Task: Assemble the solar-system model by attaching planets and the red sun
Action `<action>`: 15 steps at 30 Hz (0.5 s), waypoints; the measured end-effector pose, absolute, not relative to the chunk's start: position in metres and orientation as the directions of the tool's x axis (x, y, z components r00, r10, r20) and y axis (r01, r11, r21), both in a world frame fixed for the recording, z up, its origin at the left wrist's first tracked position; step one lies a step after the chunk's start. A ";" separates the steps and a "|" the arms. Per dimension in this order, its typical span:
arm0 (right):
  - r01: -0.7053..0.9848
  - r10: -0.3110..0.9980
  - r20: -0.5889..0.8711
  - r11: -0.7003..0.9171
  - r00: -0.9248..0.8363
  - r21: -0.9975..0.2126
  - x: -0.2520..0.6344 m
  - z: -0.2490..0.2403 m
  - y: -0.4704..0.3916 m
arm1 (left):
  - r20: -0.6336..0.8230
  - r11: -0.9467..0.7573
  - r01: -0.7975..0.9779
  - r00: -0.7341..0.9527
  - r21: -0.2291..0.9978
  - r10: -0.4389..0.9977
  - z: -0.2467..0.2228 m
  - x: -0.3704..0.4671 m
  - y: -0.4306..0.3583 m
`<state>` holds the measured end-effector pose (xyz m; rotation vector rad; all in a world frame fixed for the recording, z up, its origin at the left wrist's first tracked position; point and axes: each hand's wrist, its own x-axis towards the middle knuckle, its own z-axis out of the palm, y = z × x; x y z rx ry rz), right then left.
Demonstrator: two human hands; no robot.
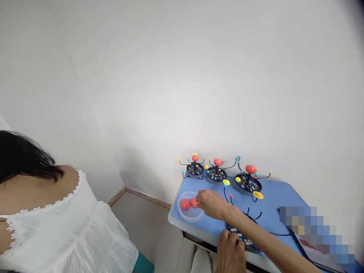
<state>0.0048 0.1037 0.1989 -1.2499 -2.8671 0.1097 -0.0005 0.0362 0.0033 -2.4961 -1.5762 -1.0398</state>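
Three models (248, 185) stand by the wall (170, 94), each topped with a red ball, so I judge those done. The fourth, a black base (250, 245) near the front of the table (275, 209), has bare-ended arms and looks unfinished. My left hand (231, 253) rests on it, fingers bent; my right hand (212, 204) bunches its fingers at one of two loose balls (185, 204) in the clear bowl (190, 219). Whether either grips, I can't tell.

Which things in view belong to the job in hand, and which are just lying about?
In use:
black base, touched by the left hand
red balls in the clear bowl, at the right hand

Seemingly lying about:
three upright models at the back, untouched
flat item at right, partly blurred
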 end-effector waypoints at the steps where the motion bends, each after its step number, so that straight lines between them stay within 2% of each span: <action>1: 0.727 0.725 -0.054 0.684 -0.687 -0.060 -0.005 0.195 0.110 | 0.549 -0.499 0.799 0.265 0.336 0.793 0.000 -0.001 0.037; 8: 0.684 0.640 -0.317 0.729 -0.699 -0.038 -0.054 0.163 0.132 | 0.678 -0.530 0.750 0.150 0.397 0.720 -0.017 0.006 0.042; 11: 0.666 0.614 -0.331 0.743 -0.716 -0.063 -0.064 0.152 0.136 | 0.706 -0.523 0.731 0.081 0.438 0.704 -0.020 0.012 0.042; 15: 0.666 0.629 -0.281 0.744 -0.725 -0.054 -0.067 0.145 0.139 | 0.702 -0.478 0.745 0.019 0.465 0.712 -0.019 0.011 0.040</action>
